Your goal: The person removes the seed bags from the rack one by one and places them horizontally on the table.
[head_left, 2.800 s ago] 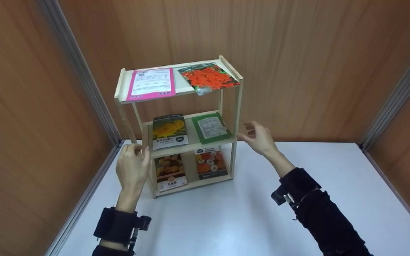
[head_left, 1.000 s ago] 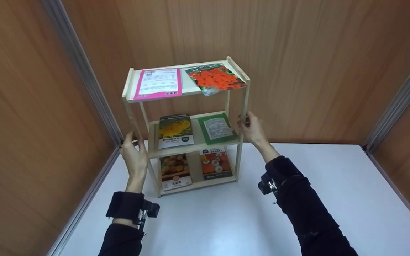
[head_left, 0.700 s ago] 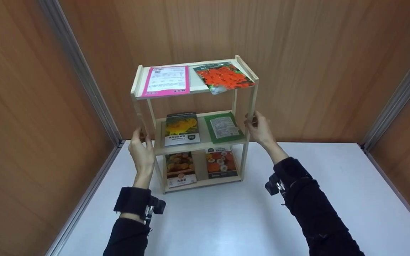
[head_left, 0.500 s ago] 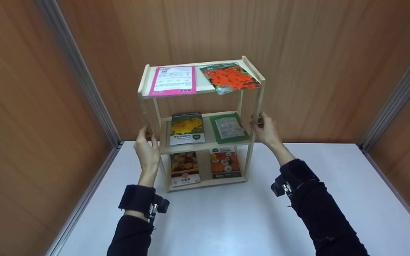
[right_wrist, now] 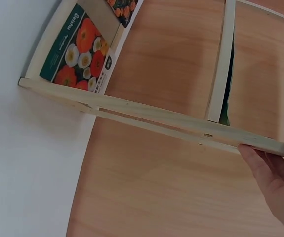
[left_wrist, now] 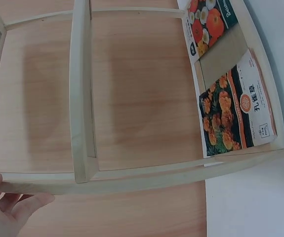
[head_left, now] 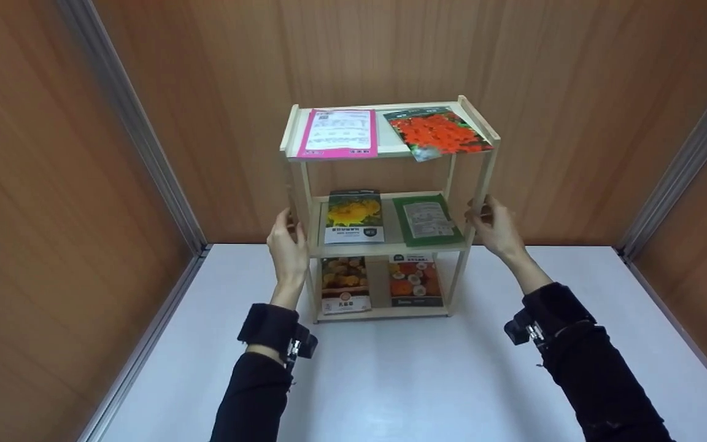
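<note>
A three-tier wooden rack [head_left: 390,248] stands upright on the white table. My left hand [head_left: 289,255] grips its left front post, thumb and fingers on opposite sides in the left wrist view. On the right front post, my right hand [head_left: 499,230] has its fingers and thumb round the wood at mid height. Flower seed packets lie in pairs on each tier. On top are a pink-bordered packet [head_left: 339,134] and a red-flower packet [head_left: 439,132]. A yellow-flower packet [head_left: 355,215] and a green packet [head_left: 429,220] occupy the middle. Below are a marigold packet [head_left: 345,285] and a poppy packet [head_left: 415,280].
Behind the rack rises a wood-grain wall [head_left: 390,55]. Side panels with metal corner strips [head_left: 139,129] flank the white table [head_left: 390,380]. One corner of the red-flower packet juts over the top tier's front edge.
Both hands have closed round the front posts. The rack has shifted to the right with them and turned slightly to face more squarely forward. The packets have travelled along on their tiers.
</note>
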Motion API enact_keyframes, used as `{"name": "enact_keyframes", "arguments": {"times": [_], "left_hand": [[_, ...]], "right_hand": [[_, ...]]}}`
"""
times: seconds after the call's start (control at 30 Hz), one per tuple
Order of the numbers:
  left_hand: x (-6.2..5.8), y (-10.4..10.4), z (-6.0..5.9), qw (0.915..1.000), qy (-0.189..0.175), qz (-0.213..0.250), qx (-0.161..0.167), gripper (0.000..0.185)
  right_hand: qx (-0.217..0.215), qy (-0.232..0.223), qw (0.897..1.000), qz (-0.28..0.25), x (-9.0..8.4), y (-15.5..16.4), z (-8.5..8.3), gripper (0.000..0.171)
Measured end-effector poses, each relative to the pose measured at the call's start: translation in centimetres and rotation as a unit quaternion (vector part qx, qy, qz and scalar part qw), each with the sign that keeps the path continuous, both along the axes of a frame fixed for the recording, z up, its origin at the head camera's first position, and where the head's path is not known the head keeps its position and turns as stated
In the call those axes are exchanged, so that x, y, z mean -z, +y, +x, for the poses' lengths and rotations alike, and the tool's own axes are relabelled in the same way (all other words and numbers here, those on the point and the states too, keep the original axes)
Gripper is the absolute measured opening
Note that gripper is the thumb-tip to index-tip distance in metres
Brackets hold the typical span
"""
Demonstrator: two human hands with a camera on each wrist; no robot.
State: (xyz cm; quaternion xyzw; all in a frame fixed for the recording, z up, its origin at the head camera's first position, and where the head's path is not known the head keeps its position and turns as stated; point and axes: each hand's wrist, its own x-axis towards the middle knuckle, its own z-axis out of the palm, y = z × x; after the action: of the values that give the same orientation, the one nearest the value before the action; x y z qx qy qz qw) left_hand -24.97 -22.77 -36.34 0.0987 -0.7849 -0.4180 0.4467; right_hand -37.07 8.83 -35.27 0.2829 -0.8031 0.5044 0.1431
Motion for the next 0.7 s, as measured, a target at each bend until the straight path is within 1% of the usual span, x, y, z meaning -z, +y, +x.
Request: {"name": "enact_keyframes", "arguments": {"times": [0.2, 0.37, 0.43, 0.7], "left_hand": [[0.01, -0.15, 0.11, 0.9998, -0.011, -0.018, -0.001, 0.03], [0.01, -0.21, 0.02, 0.9999, -0.007, -0.011, 0.01, 0.029], [-0.02, -0.23, 0.06, 0.9998, -0.009, -0.005, 0.016, 0.029], [-0.08, -0.55, 0.25, 0.9997, -0.005, -0.013, 0.021, 0.028]], "right_hand": [[0.003, 0.008, 1.0, 0.017, 0.11, 0.22, -0.05, 0.021], [0.01, 0.015, 0.999, 0.033, 0.21, 0.5, -0.09, 0.023], [0.008, 0.014, 0.999, 0.035, 0.25, 0.56, -0.12, 0.023], [-0.001, 0.001, 0.999, 0.033, 0.15, 0.5, 0.16, 0.028]]}}
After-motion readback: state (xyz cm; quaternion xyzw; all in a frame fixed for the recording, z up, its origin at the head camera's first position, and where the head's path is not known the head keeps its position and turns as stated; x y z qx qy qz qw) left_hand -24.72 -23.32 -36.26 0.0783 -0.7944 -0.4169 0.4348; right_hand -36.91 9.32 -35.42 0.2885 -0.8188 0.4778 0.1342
